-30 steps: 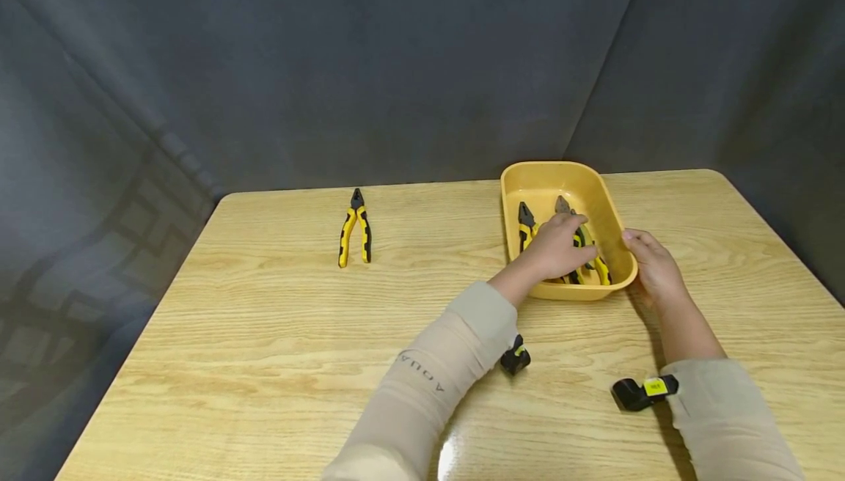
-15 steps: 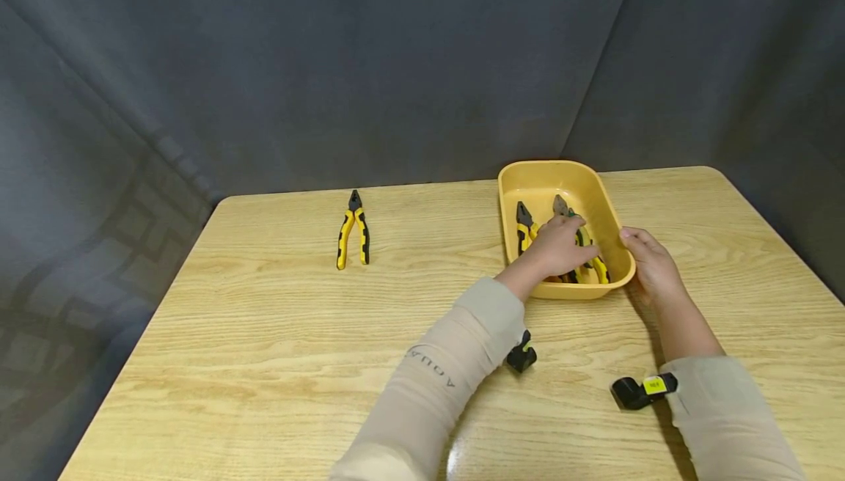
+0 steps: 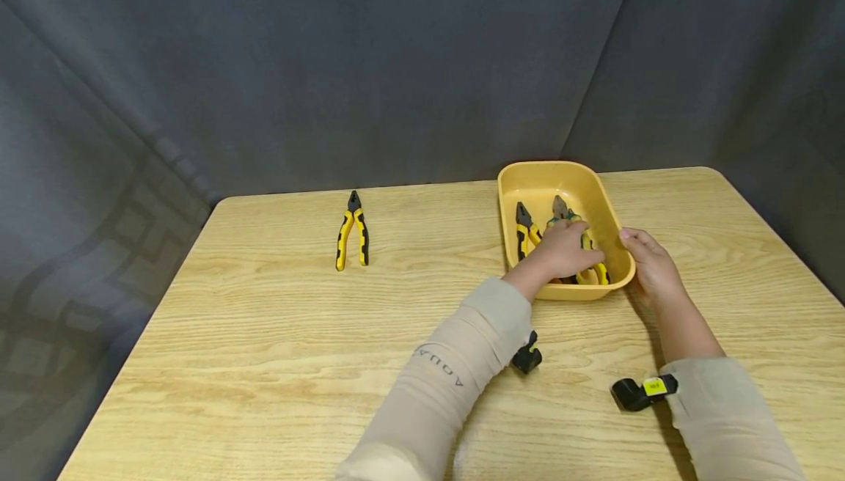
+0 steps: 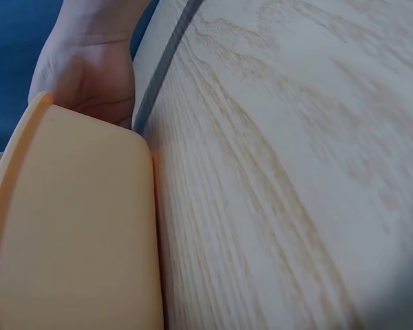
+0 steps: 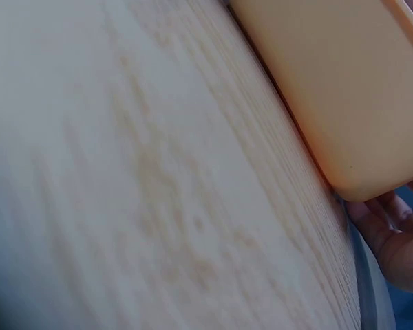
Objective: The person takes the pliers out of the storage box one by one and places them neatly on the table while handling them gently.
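Barely anything has shifted over the last second: at left, 1 pair of loose pliers [image 3: 355, 207] lies as before on the table [image 3: 264, 334]; then, inside the yellow tray [image 3: 518, 179], the left hand [image 3: 564, 248] has crept slightly toward the near right, so handling among the pliers there seems unfinished. Its fingertips are hidden; whether it pinches anything, I cannot tell. The right hand [image 3: 653, 268] pinches the right rim. The loose pliers' nose points to the far edge, long axis near to far; inside, the black-nosed pliers [image 3: 524, 215] and brownish-nosed pliers [image 3: 560, 207] point away too, leaning slightly left.
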Motion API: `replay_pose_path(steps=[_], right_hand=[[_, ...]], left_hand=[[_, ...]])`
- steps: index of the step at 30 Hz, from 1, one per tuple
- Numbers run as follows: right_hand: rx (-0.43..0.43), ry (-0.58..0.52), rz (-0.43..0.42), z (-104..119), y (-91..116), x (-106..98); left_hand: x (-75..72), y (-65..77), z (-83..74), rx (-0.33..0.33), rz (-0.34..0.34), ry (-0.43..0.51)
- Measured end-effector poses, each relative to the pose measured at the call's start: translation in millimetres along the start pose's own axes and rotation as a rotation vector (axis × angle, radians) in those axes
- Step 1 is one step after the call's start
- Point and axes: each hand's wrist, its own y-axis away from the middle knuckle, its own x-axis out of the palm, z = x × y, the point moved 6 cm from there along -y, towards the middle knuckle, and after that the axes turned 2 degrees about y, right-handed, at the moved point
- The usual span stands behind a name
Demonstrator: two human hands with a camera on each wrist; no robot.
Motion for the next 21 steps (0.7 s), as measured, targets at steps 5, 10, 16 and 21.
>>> replay_pose_path(steps=[5, 10, 16, 21], right_hand=[[-0.001, -0.033, 0.002, 1, 0, 1], [0.002, -0.03, 0.007, 0, 0, 2], [0.018, -0.034, -0.004, 1, 1, 0], [-0.002, -0.02, 0.002, 0, 0, 1]], left_hand=[[2.4, -3.4, 1.5, -0.008, -0.009, -0.059], [7.9, -7.8, 0.5, -0.004, -0.01, -0.258], [14.3, -9.3, -2.9, 0.021, 0.0, -0.446], [17.2, -11.1, -1.5, 0.015, 0.013, -0.506]])
